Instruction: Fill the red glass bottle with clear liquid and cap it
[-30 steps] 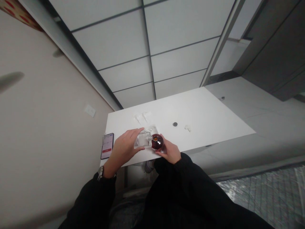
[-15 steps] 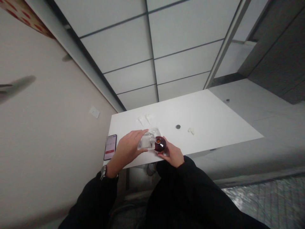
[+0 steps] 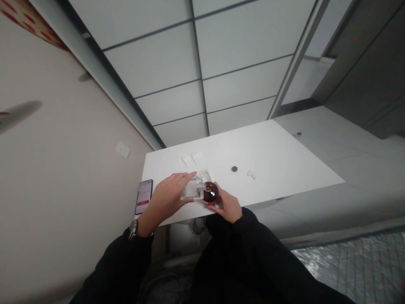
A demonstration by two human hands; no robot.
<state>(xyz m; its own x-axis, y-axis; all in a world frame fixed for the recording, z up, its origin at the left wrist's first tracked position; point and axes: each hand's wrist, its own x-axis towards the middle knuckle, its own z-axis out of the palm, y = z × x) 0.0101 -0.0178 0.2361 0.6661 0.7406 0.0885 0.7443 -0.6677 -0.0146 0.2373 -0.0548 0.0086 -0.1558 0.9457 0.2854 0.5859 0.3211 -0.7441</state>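
My left hand is closed around a clear square bottle, tipped on its side with its neck toward the right. My right hand grips a round dark red-brown bottle whose open mouth faces up toward the camera. The clear neck meets or overlaps the brown bottle's mouth; whether they touch I cannot tell. Beneath and behind the clear bottle lies a transparent tray-like piece, partly hidden. Whether liquid is passing between the bottles is too small to make out.
On the white table lie a small dark round cap, a crumpled whitish piece and two clear plastic pieces at the back. A phone rests at the left edge by the wall. White panelled doors stand behind.
Both hands keep their holds, and the two bottles stay together almost unmoved. The whole view has shifted slightly, so everything appears a little further left.
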